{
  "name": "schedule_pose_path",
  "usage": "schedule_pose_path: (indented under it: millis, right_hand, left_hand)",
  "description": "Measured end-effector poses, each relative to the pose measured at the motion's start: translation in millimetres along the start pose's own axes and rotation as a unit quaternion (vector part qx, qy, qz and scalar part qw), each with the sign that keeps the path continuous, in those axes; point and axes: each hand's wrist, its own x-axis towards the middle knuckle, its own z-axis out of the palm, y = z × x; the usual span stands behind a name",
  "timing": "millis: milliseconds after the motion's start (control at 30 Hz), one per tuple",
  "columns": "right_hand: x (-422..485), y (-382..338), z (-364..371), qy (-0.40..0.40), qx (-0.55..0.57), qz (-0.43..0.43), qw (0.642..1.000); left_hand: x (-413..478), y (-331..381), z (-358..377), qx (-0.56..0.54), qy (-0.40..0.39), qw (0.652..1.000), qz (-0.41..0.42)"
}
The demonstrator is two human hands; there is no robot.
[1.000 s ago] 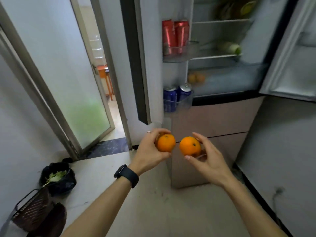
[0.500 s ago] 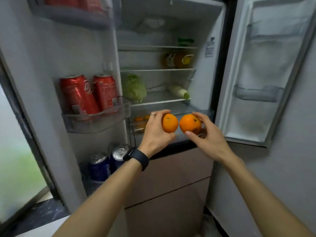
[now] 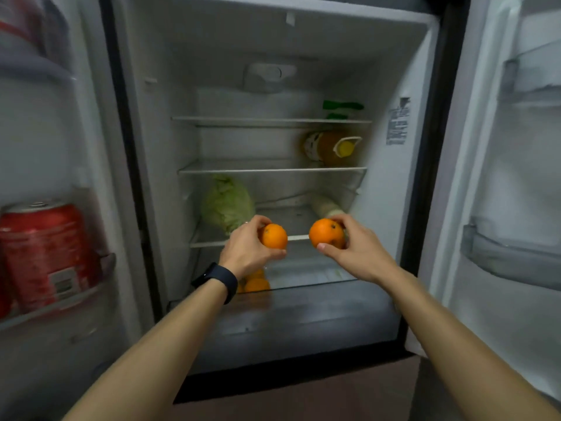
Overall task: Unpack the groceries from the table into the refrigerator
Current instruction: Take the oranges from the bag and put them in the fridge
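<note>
The refrigerator (image 3: 158,177) stands open in front of me with both doors swung out. My left hand (image 3: 246,250) grips an orange (image 3: 274,237) and my right hand (image 3: 355,253) grips a second orange (image 3: 326,233). Both fruits are held side by side, a little apart, in front of the lowest glass shelf (image 3: 300,237). Below my left hand, more oranges (image 3: 256,284) lie in the clear crisper drawer (image 3: 318,287); my wrist hides part of them.
A cabbage (image 3: 227,205) and a pale radish (image 3: 326,206) lie on the lowest shelf. An oil bottle (image 3: 332,147) lies on the middle shelf, green packets (image 3: 341,109) above it. Red cans (image 3: 45,253) fill the left door bin. The right door bin (image 3: 510,256) looks empty.
I have come closer to the refrigerator. Both hands have moved forward with their oranges to the front of the lowest shelf, and the oranges are now further apart.
</note>
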Motion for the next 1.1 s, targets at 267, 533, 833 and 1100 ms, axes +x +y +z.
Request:
schedule_pose_path:
  millis: [267, 533, 833, 1100]
  right_hand:
    - [92, 67, 41, -0.250, -0.056, 0.068, 0.964]
    - [163, 88, 100, -0.499, -0.175, 0.152, 0.835]
    - [176, 110, 157, -0.493, -0.250, 0.131, 0.823]
    - [161, 126, 179, -0.386, -0.250, 0.027, 0.888]
  left_hand:
    - [74, -31, 62, 0.169, -0.200, 0.962, -0.076]
    - [116, -63, 112, 0.273, -0.326, 0.901, -0.089]
    - [131, -85, 136, 0.307, -0.349, 0.884, -0.049]
    - [131, -98, 144, 0.303, -0.350, 0.883, -0.076]
